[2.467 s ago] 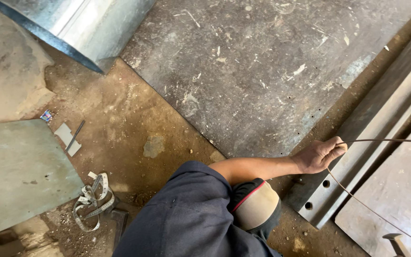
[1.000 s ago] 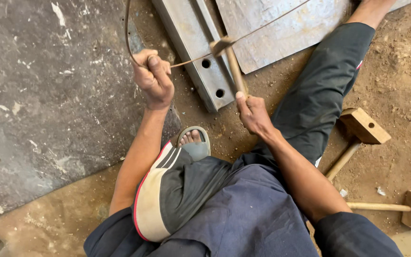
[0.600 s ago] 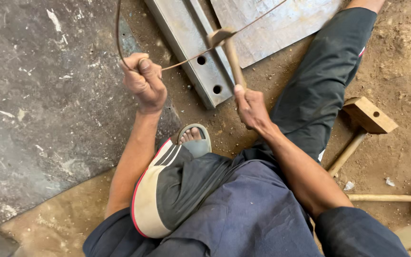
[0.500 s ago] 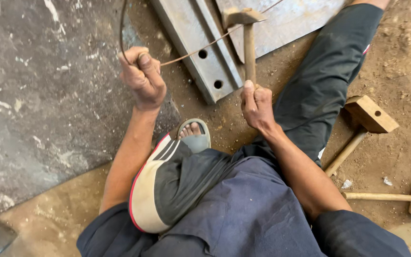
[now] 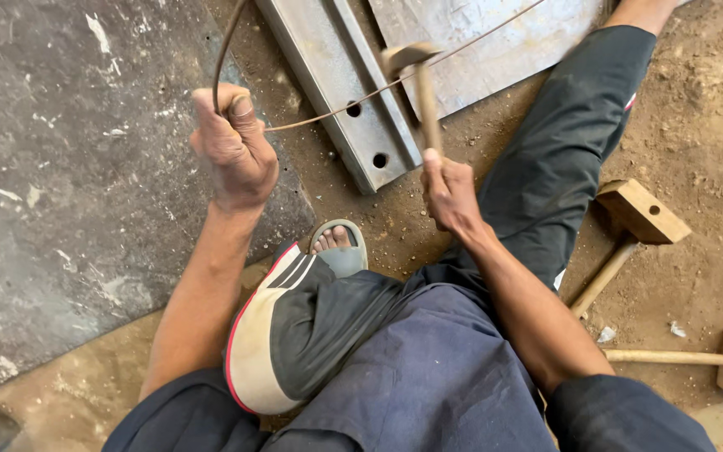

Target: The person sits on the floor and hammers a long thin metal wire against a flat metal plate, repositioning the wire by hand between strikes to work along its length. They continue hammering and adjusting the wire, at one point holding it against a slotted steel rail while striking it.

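Observation:
My left hand is shut on a thin metal wire that curves up past the fist and runs right across a grey steel channel with two holes. My right hand grips the wooden handle of a hammer, whose head is raised just above the wire over the channel. I sit on the dirt floor with my legs in dark trousers; a foot in a grey sandal points toward the channel.
A large scratched metal sheet covers the floor at left. Another sheet lies beyond the channel. Two wooden mallets lie on the dirt at right, beside my right leg.
The view swung from the left side of the floor to my lap. My right hand took hold of the hammer and lifted its head above the wire; my left hand kept its grip on the wire.

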